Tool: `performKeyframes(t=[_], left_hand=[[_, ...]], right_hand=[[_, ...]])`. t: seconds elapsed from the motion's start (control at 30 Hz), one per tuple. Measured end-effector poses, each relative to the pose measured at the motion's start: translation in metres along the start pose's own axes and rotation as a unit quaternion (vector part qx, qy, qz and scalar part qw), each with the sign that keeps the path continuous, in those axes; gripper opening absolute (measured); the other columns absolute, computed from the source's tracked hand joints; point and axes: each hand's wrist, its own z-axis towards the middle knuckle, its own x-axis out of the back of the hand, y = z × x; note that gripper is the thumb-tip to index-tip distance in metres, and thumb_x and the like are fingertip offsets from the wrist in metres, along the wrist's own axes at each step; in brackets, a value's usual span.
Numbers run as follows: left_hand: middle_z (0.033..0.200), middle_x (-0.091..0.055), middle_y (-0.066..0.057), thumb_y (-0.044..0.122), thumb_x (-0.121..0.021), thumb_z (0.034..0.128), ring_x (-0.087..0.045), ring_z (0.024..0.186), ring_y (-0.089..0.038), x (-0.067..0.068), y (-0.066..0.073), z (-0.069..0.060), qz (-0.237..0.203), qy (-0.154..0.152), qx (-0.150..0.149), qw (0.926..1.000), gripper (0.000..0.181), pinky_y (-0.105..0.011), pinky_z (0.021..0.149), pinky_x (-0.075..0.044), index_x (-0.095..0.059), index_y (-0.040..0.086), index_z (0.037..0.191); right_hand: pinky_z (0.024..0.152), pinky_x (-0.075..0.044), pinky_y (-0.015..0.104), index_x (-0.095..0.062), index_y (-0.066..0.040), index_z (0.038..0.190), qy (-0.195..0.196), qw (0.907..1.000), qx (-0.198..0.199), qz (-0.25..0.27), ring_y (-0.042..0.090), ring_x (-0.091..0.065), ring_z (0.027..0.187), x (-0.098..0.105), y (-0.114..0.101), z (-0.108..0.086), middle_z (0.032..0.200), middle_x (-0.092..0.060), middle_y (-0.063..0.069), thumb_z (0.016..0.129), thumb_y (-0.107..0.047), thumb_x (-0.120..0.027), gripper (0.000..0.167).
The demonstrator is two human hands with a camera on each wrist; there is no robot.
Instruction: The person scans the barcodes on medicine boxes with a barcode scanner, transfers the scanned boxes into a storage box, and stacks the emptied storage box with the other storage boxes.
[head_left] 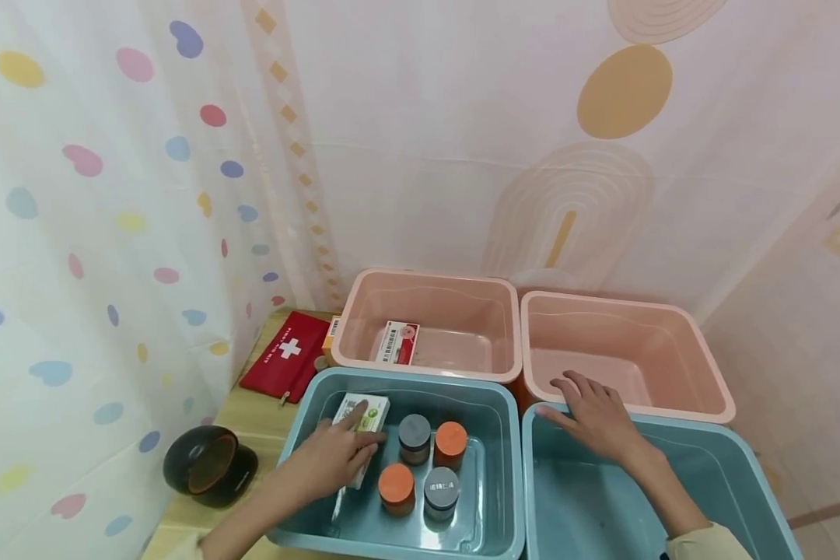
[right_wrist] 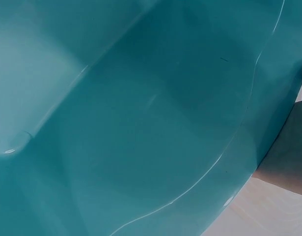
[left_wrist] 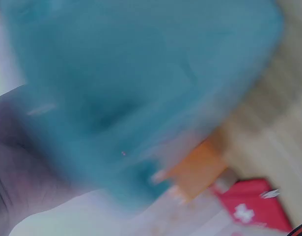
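Note:
In the head view my left hand [head_left: 337, 459] is inside the left blue bin [head_left: 313, 418], over a white and green medicine box [head_left: 371, 414]. Its fingers are spread and look extended, the index finger lying across the box. Just right of that hand stand several jars, among them a grey-lidded jar [head_left: 414, 432] and an orange-lidded jar [head_left: 396, 484]. Fingers loosely spread, my right hand [head_left: 597, 416] is at the back rim of the right blue bin [head_left: 567, 498] and holds nothing. The left wrist view is blurred and hides the left fingers.
Behind stand a left pink bin [head_left: 455, 350] with a red and white box [head_left: 397, 343] in it, and a right pink bin [head_left: 602, 373]. A red first-aid pouch [head_left: 287, 354], an orange box [head_left: 332, 333] and black bowls [head_left: 210, 467] lie on the wooden table [head_left: 255, 420] at left.

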Motion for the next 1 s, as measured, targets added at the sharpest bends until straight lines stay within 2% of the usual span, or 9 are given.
performKeyframes(t=[0.07,0.17,0.23,0.3,0.47,0.6,0.7,0.9,1.0], left_hand=[[0.170,-0.045,-0.024,0.029,-0.074,0.1057,-0.054,0.135,-0.066,0.012,0.004,-0.017,0.006,0.035,0.010,0.9993,0.035,-0.077,0.102,-0.054,-0.078,0.021,0.140],[0.175,-0.040,-0.020,0.034,-0.075,0.1044,-0.048,0.141,-0.069,0.029,0.004,-0.041,0.010,0.078,0.034,0.9963,0.039,-0.075,0.097,-0.057,-0.076,0.027,0.143],[0.175,-0.039,-0.022,0.035,-0.078,0.1023,-0.046,0.143,-0.069,0.039,-0.001,-0.057,0.023,0.112,0.050,0.9922,0.042,-0.078,0.098,-0.054,-0.075,0.027,0.144],[0.172,-0.042,-0.024,0.033,-0.082,0.0992,-0.049,0.141,-0.068,0.042,-0.011,-0.071,0.042,0.159,0.061,0.9844,0.043,-0.080,0.100,-0.051,-0.077,0.026,0.142],[0.164,-0.049,-0.032,0.020,-0.089,0.0918,-0.052,0.131,-0.069,0.029,-0.046,-0.095,0.058,0.258,0.088,0.9604,0.042,-0.085,0.101,-0.047,-0.080,0.017,0.133],[0.158,-0.051,-0.037,0.006,-0.089,0.0867,-0.052,0.126,-0.070,0.011,-0.068,-0.099,0.067,0.306,0.090,0.9454,0.041,-0.085,0.091,-0.051,-0.081,0.011,0.127],[0.157,-0.051,-0.038,-0.002,-0.086,0.0838,-0.050,0.125,-0.068,0.000,-0.080,-0.098,0.075,0.322,0.085,0.9401,0.045,-0.084,0.090,-0.051,-0.082,0.008,0.127],[0.161,-0.044,-0.040,-0.005,-0.079,0.0861,-0.041,0.131,-0.069,-0.014,-0.088,-0.092,0.068,0.283,0.093,0.9520,0.048,-0.082,0.100,-0.044,-0.078,0.004,0.133],[0.163,-0.042,-0.037,-0.005,-0.079,0.0854,-0.039,0.132,-0.068,-0.016,-0.087,-0.090,0.068,0.286,0.098,0.9508,0.050,-0.082,0.104,-0.044,-0.077,0.003,0.135]], right_hand=[[0.110,-0.043,0.076,-0.063,0.002,0.145,-0.001,1.0000,0.000,0.000,0.056,-0.055,0.137,-0.001,0.000,0.001,0.153,-0.055,0.031,0.106,-0.048,-0.069,0.064],[0.111,-0.042,0.076,-0.062,0.002,0.146,-0.010,0.9999,-0.007,-0.002,0.056,-0.053,0.139,0.001,-0.002,0.001,0.155,-0.055,0.032,0.106,-0.048,-0.069,0.065],[0.112,-0.042,0.076,-0.061,0.002,0.147,-0.016,0.9998,-0.013,-0.007,0.056,-0.053,0.141,0.002,-0.001,0.000,0.156,-0.054,0.031,0.107,-0.050,-0.068,0.066],[0.112,-0.042,0.076,-0.061,0.002,0.148,-0.022,0.9996,-0.016,-0.011,0.056,-0.052,0.141,0.002,-0.001,-0.001,0.156,-0.054,0.031,0.107,-0.050,-0.067,0.066],[0.111,-0.042,0.076,-0.060,0.002,0.149,-0.027,0.9994,-0.017,-0.012,0.056,-0.052,0.141,0.002,-0.002,0.000,0.157,-0.053,0.032,0.107,-0.052,-0.067,0.069],[0.111,-0.041,0.077,-0.060,0.002,0.149,-0.027,0.9994,-0.018,-0.009,0.056,-0.052,0.140,0.001,-0.002,0.000,0.157,-0.053,0.031,0.107,-0.052,-0.067,0.069],[0.111,-0.041,0.077,-0.060,0.001,0.150,-0.027,0.9995,-0.017,-0.009,0.056,-0.052,0.140,0.002,-0.001,0.000,0.157,-0.053,0.030,0.107,-0.053,-0.066,0.069],[0.110,-0.042,0.076,-0.061,0.001,0.149,-0.024,0.9996,-0.014,-0.007,0.054,-0.054,0.138,0.003,-0.002,0.000,0.154,-0.055,0.028,0.107,-0.053,-0.066,0.068],[0.110,-0.043,0.076,-0.061,0.002,0.148,-0.022,0.9997,-0.013,-0.006,0.054,-0.055,0.137,0.003,-0.002,-0.001,0.153,-0.056,0.028,0.107,-0.052,-0.066,0.068]])
